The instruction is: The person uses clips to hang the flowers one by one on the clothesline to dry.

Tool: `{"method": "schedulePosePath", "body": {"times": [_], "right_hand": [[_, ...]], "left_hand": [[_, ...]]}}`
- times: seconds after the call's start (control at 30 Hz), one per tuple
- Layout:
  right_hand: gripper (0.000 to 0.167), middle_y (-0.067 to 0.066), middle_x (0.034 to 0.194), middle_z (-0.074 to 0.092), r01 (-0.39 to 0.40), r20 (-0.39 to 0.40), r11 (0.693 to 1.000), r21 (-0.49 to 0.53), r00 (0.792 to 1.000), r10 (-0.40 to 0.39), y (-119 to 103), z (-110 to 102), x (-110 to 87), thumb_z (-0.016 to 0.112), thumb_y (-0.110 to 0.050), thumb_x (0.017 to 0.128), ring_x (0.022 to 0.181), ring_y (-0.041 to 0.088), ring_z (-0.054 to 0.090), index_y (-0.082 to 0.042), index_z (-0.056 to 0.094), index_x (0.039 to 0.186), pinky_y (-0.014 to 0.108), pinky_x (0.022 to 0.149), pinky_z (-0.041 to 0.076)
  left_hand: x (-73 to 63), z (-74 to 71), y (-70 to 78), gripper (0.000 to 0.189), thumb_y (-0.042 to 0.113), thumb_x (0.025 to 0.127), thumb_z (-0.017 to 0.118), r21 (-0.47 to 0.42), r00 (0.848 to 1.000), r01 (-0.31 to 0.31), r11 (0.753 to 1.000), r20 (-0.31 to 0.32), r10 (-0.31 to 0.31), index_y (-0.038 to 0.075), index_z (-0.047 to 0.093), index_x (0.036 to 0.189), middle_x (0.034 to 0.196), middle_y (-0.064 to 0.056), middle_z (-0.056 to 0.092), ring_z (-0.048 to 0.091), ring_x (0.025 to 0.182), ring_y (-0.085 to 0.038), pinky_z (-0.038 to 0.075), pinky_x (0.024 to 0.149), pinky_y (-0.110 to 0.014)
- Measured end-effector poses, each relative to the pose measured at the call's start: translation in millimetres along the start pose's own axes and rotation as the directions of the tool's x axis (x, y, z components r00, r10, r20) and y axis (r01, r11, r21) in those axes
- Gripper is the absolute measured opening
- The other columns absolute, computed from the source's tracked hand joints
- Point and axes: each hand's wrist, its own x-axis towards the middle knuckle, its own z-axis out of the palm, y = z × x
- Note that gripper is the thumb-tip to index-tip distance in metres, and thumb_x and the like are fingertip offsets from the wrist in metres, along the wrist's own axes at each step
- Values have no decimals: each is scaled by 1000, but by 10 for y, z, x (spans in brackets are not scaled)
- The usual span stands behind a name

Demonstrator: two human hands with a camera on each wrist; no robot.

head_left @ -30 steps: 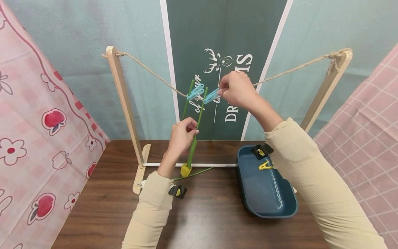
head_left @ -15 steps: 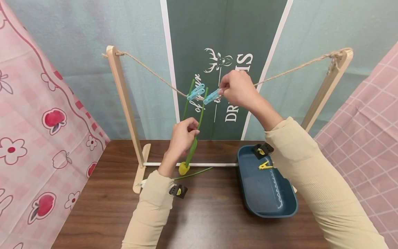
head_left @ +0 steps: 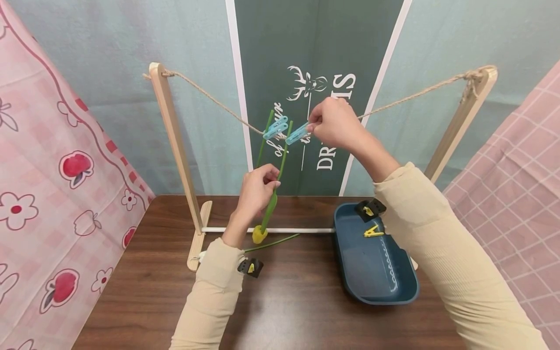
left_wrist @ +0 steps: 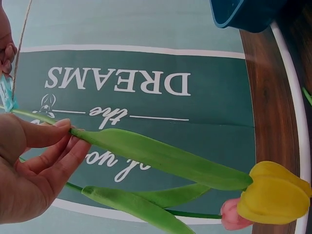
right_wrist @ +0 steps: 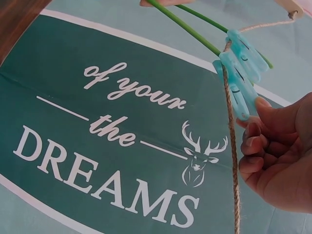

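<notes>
My left hand (head_left: 258, 192) pinches the green stem of an artificial yellow tulip (left_wrist: 275, 195), which hangs bloom down. Between the thumb and fingers of my right hand (right_wrist: 282, 151) are the ends of a light blue clothespin (right_wrist: 236, 85) at the rope (head_left: 214, 99). The tulip's stem top meets this clothespin's other end; whether it is clamped I cannot tell. Just left of it, a second light blue clothespin (head_left: 275, 128) on the rope holds another stem. That stem belongs to a pink tulip (left_wrist: 233, 214), partly hidden behind the yellow one in the left wrist view.
Wooden posts (head_left: 172, 150) carry the rope at both sides, with a white bar (head_left: 302, 231) low between them. A blue bin (head_left: 367, 272) with a yellow clothespin (head_left: 373, 232) stands on the right. Another green stem (head_left: 275, 242) lies on the table, partly behind my left forearm.
The yellow bloom has swung slightly left and up. Both hands keep nearly the same place and grip.
</notes>
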Motion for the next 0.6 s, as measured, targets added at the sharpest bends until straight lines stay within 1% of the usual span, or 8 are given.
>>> {"method": "schedulePosePath", "body": {"times": [0.2,0.4,0.6], "right_hand": [[18,16,80,66,-14,29,1000,21,999,13,0,-22,-7,56,-7,87,71,26,53,5,68,92,33,60,39],[18,17,82,66,-10,39,999,31,999,9,31,-19,-5,57,-7,87,70,25,52,5,68,94,32,60,38],[21,17,86,66,-11,50,999,38,999,9,47,-34,-19,59,-9,86,74,26,54,6,67,98,35,64,40]], "left_hand": [[10,8,-12,8,2,83,64,5,1000,9,1000,-4,-9,3,64,91,79,-7,63,57,73,-20,46,67,-31],[19,10,-24,12,3,83,64,9,1000,23,1000,2,-23,1,63,95,81,-7,63,56,75,-21,45,68,-32],[33,28,-52,13,3,82,66,9,1000,32,999,0,-32,1,64,95,83,-8,64,58,76,-21,46,70,-32]]}}
